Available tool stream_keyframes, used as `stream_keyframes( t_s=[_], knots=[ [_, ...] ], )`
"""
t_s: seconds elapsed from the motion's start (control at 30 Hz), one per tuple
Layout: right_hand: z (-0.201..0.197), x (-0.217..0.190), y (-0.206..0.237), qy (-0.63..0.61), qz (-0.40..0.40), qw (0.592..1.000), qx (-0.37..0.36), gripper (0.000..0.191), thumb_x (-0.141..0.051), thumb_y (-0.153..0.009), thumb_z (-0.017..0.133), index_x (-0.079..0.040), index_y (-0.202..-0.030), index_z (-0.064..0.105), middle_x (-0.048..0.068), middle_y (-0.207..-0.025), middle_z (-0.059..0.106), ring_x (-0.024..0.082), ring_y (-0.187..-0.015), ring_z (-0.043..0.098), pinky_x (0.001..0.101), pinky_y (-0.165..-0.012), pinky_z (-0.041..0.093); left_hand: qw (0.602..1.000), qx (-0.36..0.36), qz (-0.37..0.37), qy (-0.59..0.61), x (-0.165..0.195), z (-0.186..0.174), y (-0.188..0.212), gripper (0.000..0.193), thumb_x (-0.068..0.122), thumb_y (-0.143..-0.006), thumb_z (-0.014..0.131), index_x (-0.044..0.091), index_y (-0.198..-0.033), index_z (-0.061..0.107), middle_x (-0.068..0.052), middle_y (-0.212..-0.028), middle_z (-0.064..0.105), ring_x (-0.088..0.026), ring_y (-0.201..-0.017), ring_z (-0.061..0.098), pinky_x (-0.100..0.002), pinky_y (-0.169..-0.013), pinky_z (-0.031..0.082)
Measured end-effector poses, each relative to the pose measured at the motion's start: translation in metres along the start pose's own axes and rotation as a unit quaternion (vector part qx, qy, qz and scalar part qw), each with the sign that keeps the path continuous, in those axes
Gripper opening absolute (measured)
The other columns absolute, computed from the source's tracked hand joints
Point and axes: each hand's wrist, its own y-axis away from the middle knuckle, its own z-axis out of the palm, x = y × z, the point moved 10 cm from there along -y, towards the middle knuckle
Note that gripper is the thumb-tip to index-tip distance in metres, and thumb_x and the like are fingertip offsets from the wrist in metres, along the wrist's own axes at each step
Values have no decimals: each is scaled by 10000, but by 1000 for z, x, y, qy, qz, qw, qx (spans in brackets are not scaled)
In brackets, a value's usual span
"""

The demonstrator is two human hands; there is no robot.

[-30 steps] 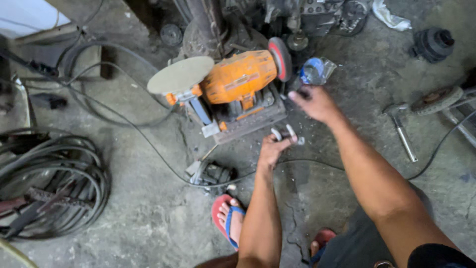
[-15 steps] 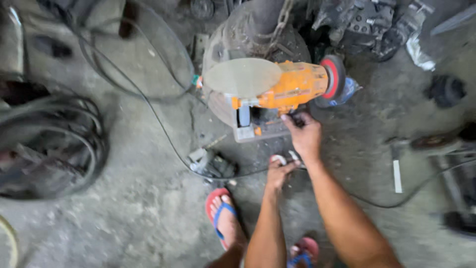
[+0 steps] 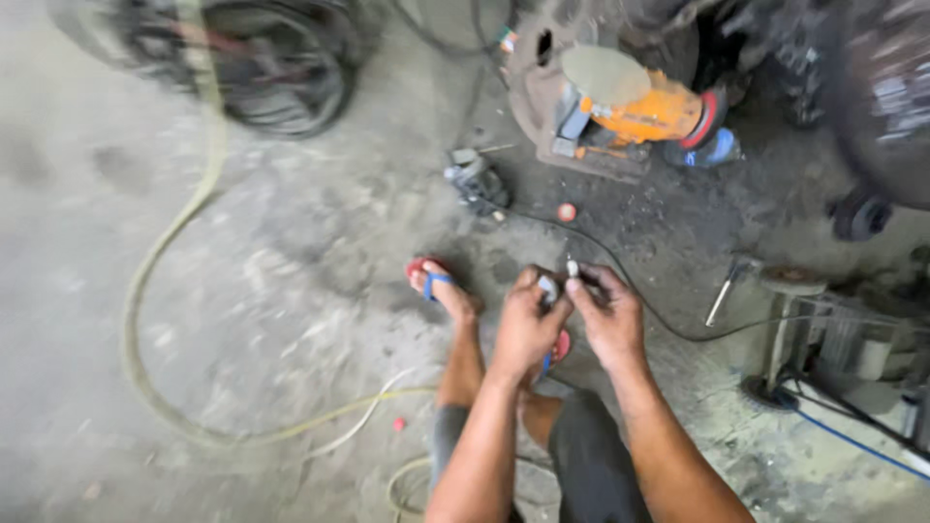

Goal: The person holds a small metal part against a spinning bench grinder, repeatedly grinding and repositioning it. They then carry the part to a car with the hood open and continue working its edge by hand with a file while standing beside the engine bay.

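My left hand [image 3: 524,324] and my right hand [image 3: 608,315] are together in front of me, above my feet. Each pinches a small pale metal part: the left a small silvery piece [image 3: 548,287], the right a thin short piece [image 3: 573,267]. The parts are blurred and too small to identify. An orange bench grinder [image 3: 644,108] with a pale disc on one end and a red-edged wheel on the other sits on the concrete floor beyond my hands, out of reach of both.
A black cable [image 3: 668,324] runs across the floor from the grinder past my right hand. A yellowish hose [image 3: 160,281] loops at left. Coiled dark hoses [image 3: 281,68] lie top left. A hammer [image 3: 722,291] and metal stands [image 3: 823,349] are at right. My sandalled foot [image 3: 436,286] is near.
Both hands have drawn back from the grinder's base and come together holding small parts. The view has pulled away, so the grinder now sits farther off at upper right.
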Motion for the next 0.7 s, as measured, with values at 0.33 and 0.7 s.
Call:
stream_keyframes(
  t_s=[0.33,0.7],
  knots=[
    [12,-257,93,-61,-62,978,-191,229,-125,-999,629,-17,-1194,681,40,-1010,748,122,-898,705,279,-844,570,997,-7,-66,-44,253,-145,93,422,283,-893,789,37,-1062,491,-93,-867,576,-147,-812,511,-341,-724,477],
    [77,-427,209,-68,-28,940,-333,270,-86,-913,712,-2,-1163,654,91,-1021,750,160,-910,712,313,-798,580,988,-46,78,-124,442,-257,170,397,219,-949,715,36,-1290,626,-168,-1041,713,-316,-945,690,-399,-789,525]
  ],
)
